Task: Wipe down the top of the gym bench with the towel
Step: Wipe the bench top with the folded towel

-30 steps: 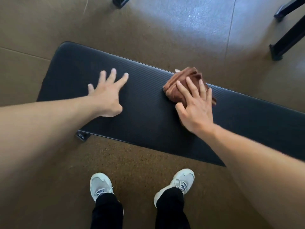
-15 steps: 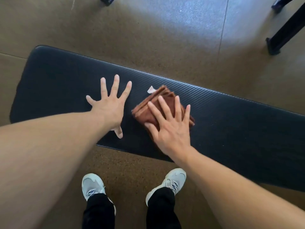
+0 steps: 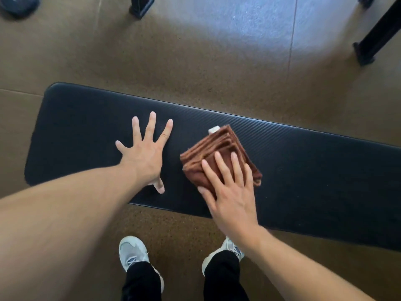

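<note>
Towel, brown and folded, lies under the straight fingers of your right hand, which presses it flat on the black bench top. Just to the left of it, your left hand rests flat on the bench, fingers spread. Below both hands you see your grey shoes on the brown floor.

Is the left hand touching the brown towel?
Apart. The head view shows bare black bench between the left hand and the towel; only the right hand presses on the towel.
</note>
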`<state>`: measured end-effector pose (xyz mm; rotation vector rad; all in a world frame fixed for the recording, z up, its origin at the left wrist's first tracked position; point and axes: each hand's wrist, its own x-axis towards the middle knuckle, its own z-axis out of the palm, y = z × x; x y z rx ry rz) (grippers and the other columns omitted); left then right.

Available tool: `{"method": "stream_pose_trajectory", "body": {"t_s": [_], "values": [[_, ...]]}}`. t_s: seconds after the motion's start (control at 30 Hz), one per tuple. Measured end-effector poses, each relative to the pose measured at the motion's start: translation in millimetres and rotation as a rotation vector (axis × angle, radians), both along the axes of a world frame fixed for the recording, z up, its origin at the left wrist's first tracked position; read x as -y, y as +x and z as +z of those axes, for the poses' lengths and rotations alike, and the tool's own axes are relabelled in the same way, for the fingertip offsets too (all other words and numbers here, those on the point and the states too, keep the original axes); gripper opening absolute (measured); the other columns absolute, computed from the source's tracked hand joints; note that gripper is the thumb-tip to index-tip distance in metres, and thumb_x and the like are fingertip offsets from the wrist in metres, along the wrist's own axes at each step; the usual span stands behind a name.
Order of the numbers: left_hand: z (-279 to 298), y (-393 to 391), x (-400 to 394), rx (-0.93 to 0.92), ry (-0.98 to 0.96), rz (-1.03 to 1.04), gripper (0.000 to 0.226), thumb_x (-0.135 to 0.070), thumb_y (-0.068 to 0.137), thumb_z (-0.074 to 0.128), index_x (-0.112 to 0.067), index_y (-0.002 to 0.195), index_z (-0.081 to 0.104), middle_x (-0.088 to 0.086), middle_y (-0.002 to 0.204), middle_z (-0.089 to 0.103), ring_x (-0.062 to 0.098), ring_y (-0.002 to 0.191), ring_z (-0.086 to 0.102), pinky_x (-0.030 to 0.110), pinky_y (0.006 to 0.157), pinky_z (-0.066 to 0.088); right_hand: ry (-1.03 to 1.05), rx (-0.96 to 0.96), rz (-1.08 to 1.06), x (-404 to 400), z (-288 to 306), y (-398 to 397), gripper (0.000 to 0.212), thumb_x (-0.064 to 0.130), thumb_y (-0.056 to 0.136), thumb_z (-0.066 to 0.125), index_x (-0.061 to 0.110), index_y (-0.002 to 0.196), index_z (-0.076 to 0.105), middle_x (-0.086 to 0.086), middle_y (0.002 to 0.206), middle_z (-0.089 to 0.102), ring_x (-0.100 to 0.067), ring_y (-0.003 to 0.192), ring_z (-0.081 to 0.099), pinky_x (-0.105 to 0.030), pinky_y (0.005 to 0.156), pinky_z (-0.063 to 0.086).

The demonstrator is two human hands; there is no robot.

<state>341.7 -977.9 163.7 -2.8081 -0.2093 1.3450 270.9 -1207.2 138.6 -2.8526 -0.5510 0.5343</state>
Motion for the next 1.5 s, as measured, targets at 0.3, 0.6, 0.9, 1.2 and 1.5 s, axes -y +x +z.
{"method": "stream_pose_trajectory", "body": {"t_s": [0.3,0.6,0.9,1.2,1.5], "values": [[-2,-7,-10,0.081,-0.065,-0.082,0.17,-0.057,0.046,0.097,-0.034,0.151,-0.034,0.007,0.158,-0.044,0.048,0.147,-0.031,0.078,0.109,0.023,-0.195,0.023,0.526,27,2,-16,0.082,0.072,0.091,0.05,0.046,0.162,0.018,-0.002,0.172,0.017,-0.039,0.159,0.008,-0.066,0.124,0.01],[-36,-169,-90,0.745,-0.297,0.191,0.086,-0.053,0.1,0.047,-0.013,0.163,0.004,0.01,0.171,-0.003,0.023,0.158,-0.006,0.047,0.128,0.011,-0.225,0.146,0.654,-25,-16,-21,0.084,0.057,0.092,0.044,0.032,0.165,0.01,-0.011,0.172,0.015,-0.041,0.159,0.002,-0.06,0.126,0.01],[-57,-282,-171,0.486,-0.263,0.551,0.097,-0.042,0.098,0.056,-0.02,0.161,-0.014,0.005,0.172,-0.004,0.019,0.158,-0.007,0.038,0.128,-0.001,-0.062,0.223,0.5,-228,-21,-46,0.077,0.053,0.102,0.052,0.022,0.165,0.019,-0.011,0.172,0.014,-0.036,0.16,-0.001,-0.06,0.127,0.006],[-58,-296,-172,0.466,-0.409,0.546,0.095,-0.038,0.092,0.069,-0.02,0.162,0.008,0.003,0.168,0.018,0.019,0.156,0.013,0.035,0.126,0.007,-0.002,0.318,0.586,-316,-28,-45,0.091,0.061,0.097,0.055,0.022,0.166,0.01,-0.015,0.172,0.008,-0.043,0.158,0.0,-0.069,0.123,0.001],[-51,-300,-196,0.498,-0.355,0.353,0.086,-0.035,0.096,0.061,-0.02,0.162,0.009,0.003,0.169,0.014,0.02,0.157,0.008,0.031,0.121,-0.006,-0.038,0.272,0.8,-327,-20,-34,0.085,0.034,0.098,0.064,0.038,0.164,0.01,-0.003,0.173,0.007,-0.045,0.157,-0.001,-0.077,0.118,0.004]]}}
